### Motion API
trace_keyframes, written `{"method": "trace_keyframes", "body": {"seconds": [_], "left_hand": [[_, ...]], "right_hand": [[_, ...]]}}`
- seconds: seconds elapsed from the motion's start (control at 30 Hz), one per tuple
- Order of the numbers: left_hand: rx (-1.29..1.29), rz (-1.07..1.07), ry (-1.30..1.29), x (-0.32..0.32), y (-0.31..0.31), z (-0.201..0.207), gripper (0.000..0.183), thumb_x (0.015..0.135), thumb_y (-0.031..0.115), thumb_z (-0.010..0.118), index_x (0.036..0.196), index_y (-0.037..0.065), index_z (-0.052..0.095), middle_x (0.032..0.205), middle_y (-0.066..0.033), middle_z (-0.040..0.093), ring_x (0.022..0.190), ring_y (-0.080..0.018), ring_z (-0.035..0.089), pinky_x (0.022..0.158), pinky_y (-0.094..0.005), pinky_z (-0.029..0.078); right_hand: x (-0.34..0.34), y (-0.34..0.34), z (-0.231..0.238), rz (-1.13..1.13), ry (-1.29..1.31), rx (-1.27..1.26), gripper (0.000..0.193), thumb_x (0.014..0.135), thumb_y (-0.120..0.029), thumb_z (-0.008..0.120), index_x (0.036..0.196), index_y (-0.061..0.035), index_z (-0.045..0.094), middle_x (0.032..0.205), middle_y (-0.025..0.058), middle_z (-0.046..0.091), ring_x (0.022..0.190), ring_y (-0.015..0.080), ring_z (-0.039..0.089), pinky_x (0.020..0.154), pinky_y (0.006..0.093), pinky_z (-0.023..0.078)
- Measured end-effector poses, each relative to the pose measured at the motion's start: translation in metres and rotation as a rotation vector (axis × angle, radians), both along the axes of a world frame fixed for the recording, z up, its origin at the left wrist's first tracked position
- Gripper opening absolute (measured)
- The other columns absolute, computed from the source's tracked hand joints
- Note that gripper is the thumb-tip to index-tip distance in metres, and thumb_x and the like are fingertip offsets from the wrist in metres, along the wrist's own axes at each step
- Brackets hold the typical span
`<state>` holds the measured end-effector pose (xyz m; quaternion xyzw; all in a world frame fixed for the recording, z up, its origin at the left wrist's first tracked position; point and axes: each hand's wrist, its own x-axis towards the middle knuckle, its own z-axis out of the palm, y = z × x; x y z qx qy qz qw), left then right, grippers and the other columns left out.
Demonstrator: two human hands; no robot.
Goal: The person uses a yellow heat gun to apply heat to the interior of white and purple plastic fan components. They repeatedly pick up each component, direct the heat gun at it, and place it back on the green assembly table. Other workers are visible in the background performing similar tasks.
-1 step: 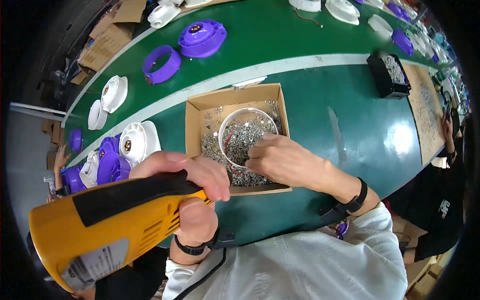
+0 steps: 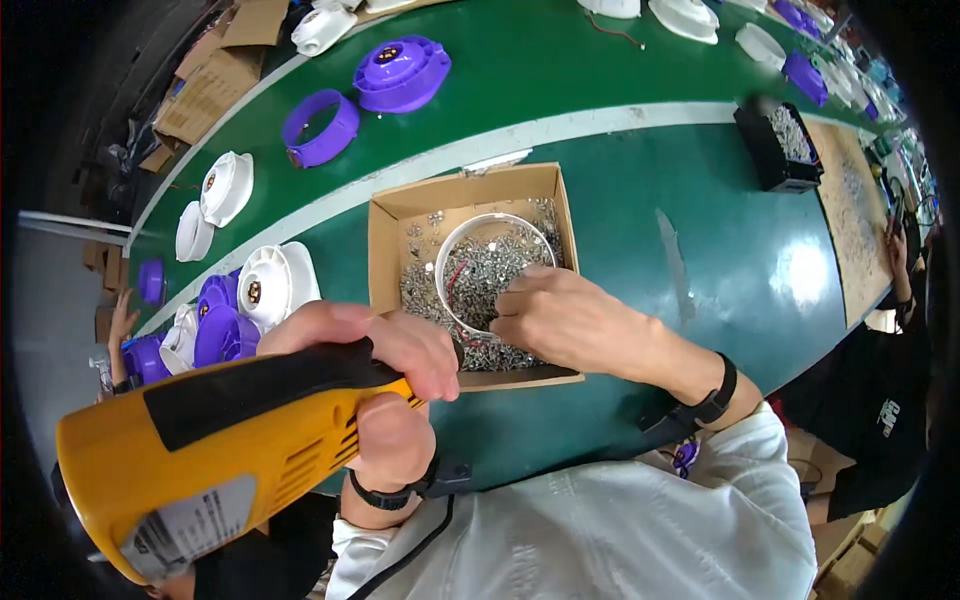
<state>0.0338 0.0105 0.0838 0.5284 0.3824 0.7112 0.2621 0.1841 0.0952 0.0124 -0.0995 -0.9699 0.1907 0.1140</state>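
Observation:
My left hand (image 2: pixel 395 375) is wrapped around a yellow and black power tool (image 2: pixel 230 440), whose bulky rear end fills the lower left; its working end is hidden behind my fingers. A cardboard box (image 2: pixel 410 205) full of small silver screws (image 2: pixel 420 285) stands in front of me. On the screws rests a white ring (image 2: pixel 470 226) with a thin red wire inside it. My right hand (image 2: pixel 565 315) reaches over the ring's right side, fingers curled together at its inner edge. Whatever lies between those fingertips is hidden.
Purple and white round housings (image 2: pixel 275 285) cluster left of the box. More purple housings (image 2: pixel 400 75) and a purple ring (image 2: pixel 320 128) lie on the green belt beyond a pale rail. A black bin (image 2: pixel 775 150) of small parts stands at right. Other people work at both sides.

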Motion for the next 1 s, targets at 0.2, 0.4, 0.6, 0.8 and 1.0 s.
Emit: {"method": "trace_keyframes", "body": {"seconds": [0.2,0.4,0.6,0.8,1.0], "left_hand": [[-0.036,0.076,0.031,0.003,0.003,0.002,0.060,0.090,0.053,0.046,0.120,0.003,0.033,0.056,-0.0027,0.043,0.038,-0.0140,0.039,0.038,-0.0293,0.036],[-0.041,-0.123,-0.182,-0.001,0.004,0.004,0.051,0.085,0.032,0.066,0.113,0.002,0.036,0.063,-0.0146,0.057,0.051,-0.0252,0.053,0.050,-0.0384,0.043],[-0.105,-0.048,0.059,0.000,0.012,0.002,0.052,0.090,0.049,0.050,0.115,0.006,0.036,0.056,-0.0021,0.045,0.038,-0.0134,0.042,0.039,-0.0292,0.038],[-0.073,-0.229,-0.308,-0.003,0.010,0.007,0.040,0.078,0.021,0.075,0.095,-0.002,0.047,0.065,-0.0183,0.058,0.051,-0.0289,0.055,0.049,-0.0400,0.046],[-0.020,-0.151,-0.283,-0.004,0.005,0.010,0.038,0.082,0.022,0.068,0.099,-0.003,0.046,0.058,-0.0155,0.055,0.043,-0.0269,0.050,0.043,-0.0377,0.043]], "right_hand": [[0.002,0.001,-0.003,0.001,0.070,-0.014,0.013,0.076,-0.014,0.052,0.079,-0.0040,0.060,0.077,0.0080,0.055,0.081,0.0238,0.056,0.077,0.0358,0.043],[0.002,0.003,0.002,-0.030,0.084,-0.056,0.013,0.071,-0.014,0.056,0.065,-0.0043,0.062,0.076,0.0097,0.060,0.080,0.0253,0.059,0.078,0.0358,0.046],[0.001,0.003,0.003,-0.029,0.059,-0.065,0.015,0.073,-0.014,0.054,0.066,-0.0045,0.063,0.078,0.0102,0.061,0.084,0.0251,0.060,0.079,0.0357,0.046],[0.003,0.006,0.004,-0.022,0.047,-0.087,0.015,0.074,-0.014,0.054,0.068,-0.0047,0.064,0.079,0.0101,0.061,0.085,0.0258,0.059,0.080,0.0358,0.047],[0.000,0.002,0.006,-0.031,0.085,-0.084,0.014,0.074,-0.014,0.053,0.069,-0.0048,0.063,0.078,0.0096,0.061,0.085,0.0263,0.059,0.079,0.0353,0.047]]}}
